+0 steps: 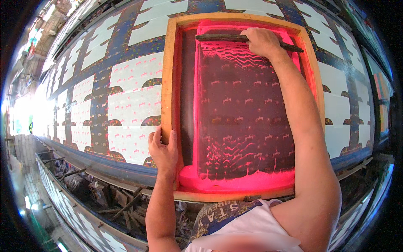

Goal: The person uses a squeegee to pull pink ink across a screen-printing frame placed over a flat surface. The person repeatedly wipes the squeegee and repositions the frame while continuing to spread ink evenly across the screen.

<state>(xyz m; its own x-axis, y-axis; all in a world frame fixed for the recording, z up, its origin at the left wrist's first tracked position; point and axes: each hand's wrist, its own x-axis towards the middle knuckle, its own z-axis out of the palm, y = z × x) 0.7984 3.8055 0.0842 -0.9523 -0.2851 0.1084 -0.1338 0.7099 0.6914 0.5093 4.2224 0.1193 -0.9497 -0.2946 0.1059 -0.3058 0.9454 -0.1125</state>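
Observation:
A wooden-framed printing screen lies on the long table in front of me. Bright pink ink pools along its near edge and streaks its dark mesh. My right hand is closed on a dark squeegee that spans the mesh near the far end of the frame. With the thumb on top and fingers around the outer side, my left hand grips the frame's left rail. Small pink marks show across the middle of the mesh.
White cut fabric pieces lie in rows on the patterned dark table; several left of the frame bear small pink prints, while those on the right look plain. Wood scraps and clutter sit below the table's near edge.

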